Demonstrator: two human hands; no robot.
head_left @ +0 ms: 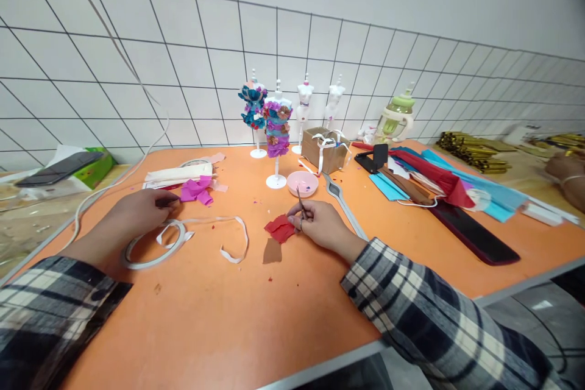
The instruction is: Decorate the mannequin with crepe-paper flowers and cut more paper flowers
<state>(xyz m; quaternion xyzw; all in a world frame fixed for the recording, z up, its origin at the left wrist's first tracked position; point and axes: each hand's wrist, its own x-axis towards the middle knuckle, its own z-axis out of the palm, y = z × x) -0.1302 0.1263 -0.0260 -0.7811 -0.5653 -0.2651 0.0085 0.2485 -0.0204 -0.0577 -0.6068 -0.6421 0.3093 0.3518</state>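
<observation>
My right hand [317, 222] grips small scissors [299, 198], their thin dark blades pointing up and away. Its fingertips touch a crumpled piece of red paper [278, 229] on the table. Just below that lies a brown paper piece [273, 251], partly overlapped by the red one. On the left, my left hand [148, 210] rests low over the tabletop, fingers reaching forward and slightly apart, with nothing visible in them. Magenta paper scraps [197, 190] lie just beyond its fingertips. Beneath its wrist side is a roll of white tape [155, 250], a loose strip curling rightward.
Dress forms stand at the back, one wrapped in purple and blue paper [277, 134]. A pink bowl [302, 184] sits in front of a cardboard box [324, 149]. Folded coloured paper [439, 177], a dark phone [475, 233] and a bottle [395, 119] are right. Another person's hand [569, 173] shows far right.
</observation>
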